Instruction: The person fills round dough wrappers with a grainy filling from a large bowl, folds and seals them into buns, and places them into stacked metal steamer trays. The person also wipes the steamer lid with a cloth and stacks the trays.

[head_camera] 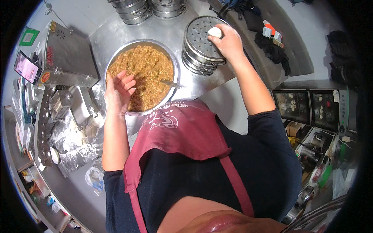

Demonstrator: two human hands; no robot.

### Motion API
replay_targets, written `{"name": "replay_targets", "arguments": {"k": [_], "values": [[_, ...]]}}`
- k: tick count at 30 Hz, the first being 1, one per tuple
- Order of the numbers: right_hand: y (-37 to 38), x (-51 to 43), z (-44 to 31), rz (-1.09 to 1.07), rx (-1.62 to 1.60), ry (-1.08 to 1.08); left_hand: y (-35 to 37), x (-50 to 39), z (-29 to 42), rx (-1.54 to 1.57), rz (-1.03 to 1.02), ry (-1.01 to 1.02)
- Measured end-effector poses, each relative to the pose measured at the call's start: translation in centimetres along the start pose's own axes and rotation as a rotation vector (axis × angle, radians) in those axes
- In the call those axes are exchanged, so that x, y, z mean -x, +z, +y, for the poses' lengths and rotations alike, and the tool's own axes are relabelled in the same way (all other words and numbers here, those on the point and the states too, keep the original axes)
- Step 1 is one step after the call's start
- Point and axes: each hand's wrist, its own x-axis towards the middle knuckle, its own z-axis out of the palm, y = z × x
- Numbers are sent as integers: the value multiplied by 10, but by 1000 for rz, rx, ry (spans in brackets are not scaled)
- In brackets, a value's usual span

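My right hand [228,40] holds a white filled dough bun [215,32] between thumb and fingers, over the perforated top tray of a stacked metal steamer [198,43]. Fingers apart and curled, my left hand [119,91] is above the near left rim of a large metal bowl [175,68], with nothing in it. Brown minced filling [145,64] fills much of the bowl. A metal utensil [171,84] lies in the filling with its end towards the right rim. Whether the bun touches the tray cannot be told.
More steamer tiers [132,11] stand at the back of the steel table [99,38]. To the left are a metal dough machine [68,58], a phone [26,67] and a floury surface with dough rounds [87,131]. A grey sofa [297,49] and glass-fronted ovens [293,106] are on the right.
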Motion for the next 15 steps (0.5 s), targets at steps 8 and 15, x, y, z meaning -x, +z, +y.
{"name": "replay_targets", "arguments": {"k": [8, 15], "values": [[-10, 10, -64, -61, -234, -430, 23, 9, 10, -48, -90, 15], [14, 15, -175, -218, -422, -814, 87, 17, 15, 413, -329, -19]]}}
